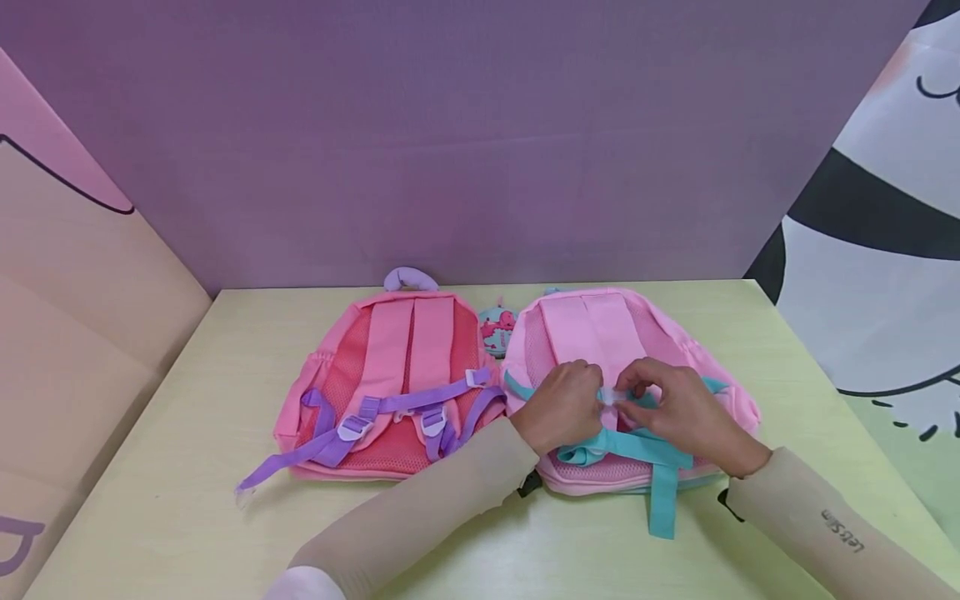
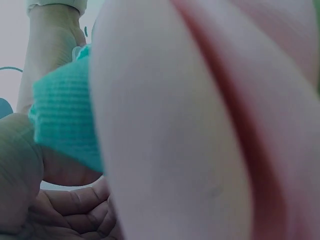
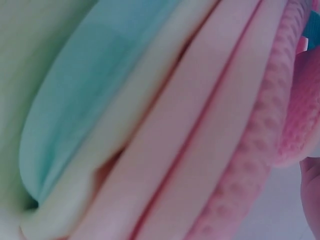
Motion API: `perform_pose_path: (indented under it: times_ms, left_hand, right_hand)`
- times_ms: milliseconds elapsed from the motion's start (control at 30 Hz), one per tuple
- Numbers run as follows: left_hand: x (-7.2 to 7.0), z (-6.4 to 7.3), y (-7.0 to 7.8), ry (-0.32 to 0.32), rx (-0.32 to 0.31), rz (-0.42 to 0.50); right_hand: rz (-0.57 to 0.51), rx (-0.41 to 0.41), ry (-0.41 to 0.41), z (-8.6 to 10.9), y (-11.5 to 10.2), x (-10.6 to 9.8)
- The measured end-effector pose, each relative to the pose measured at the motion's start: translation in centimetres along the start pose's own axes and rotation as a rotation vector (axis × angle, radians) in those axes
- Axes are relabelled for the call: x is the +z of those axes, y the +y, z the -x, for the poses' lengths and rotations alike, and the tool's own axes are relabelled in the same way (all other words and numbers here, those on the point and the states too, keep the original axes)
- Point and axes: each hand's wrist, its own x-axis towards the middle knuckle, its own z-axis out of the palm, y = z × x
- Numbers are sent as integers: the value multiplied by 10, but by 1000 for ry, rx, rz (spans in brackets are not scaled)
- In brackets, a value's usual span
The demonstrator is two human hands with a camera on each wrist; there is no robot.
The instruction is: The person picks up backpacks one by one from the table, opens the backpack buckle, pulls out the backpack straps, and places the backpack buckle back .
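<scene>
Pale-pink backpack (image 1: pixel 592 329) lies back panel up on the desk (image 1: pixel 187 500), at 4 o'clock in the head view. Nearest, a flat teal strap (image 1: pixel 663 504) hangs past its lower edge; only the left wrist view brings out the ribs across teal webbing (image 2: pixel 65 112). Beyond, the left hand (image 1: pixel 562 406), fingers curled, grips the 9 o'clock end of a translucent buckle (image 1: pixel 609 397), while the right hand (image 1: pixel 686 408) pinches its 3 o'clock end (neither wrist view shows that buckle clearly). The right wrist view adds soft, layered pink folds (image 3: pixel 175 110), a puffy teal panel (image 3: pixel 85 85) and dimpled mesh (image 3: pixel 250 135). At 9 o'clock from the pale bag lies a coral backpack (image 1: pixel 393 342), mesh-backed and crossed by purple straps (image 1: pixel 438 392). Farther off, at 10 o'clock, sits a rounded teal-and-pink charm (image 1: pixel 497 332); the coral bag's padded lavender handle (image 1: pixel 408 278) arches before a smooth purple wall (image 1: pixel 480 150).
</scene>
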Motion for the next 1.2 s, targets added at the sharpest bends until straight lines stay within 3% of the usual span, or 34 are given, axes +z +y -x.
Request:
perform_pose_path:
  times_ms: [267,600,1200]
  left_hand:
    - [0,0,0,-3,20,-20]
    - [-1,0,0,-12,-10,13]
    - [-3,1,1,-33,-8,34]
  right_hand:
    - [-2,-18,0,1,1,-1]
    - [-1,2,-3,1,1,-1]
    - [21,13,-5,4,3,-2]
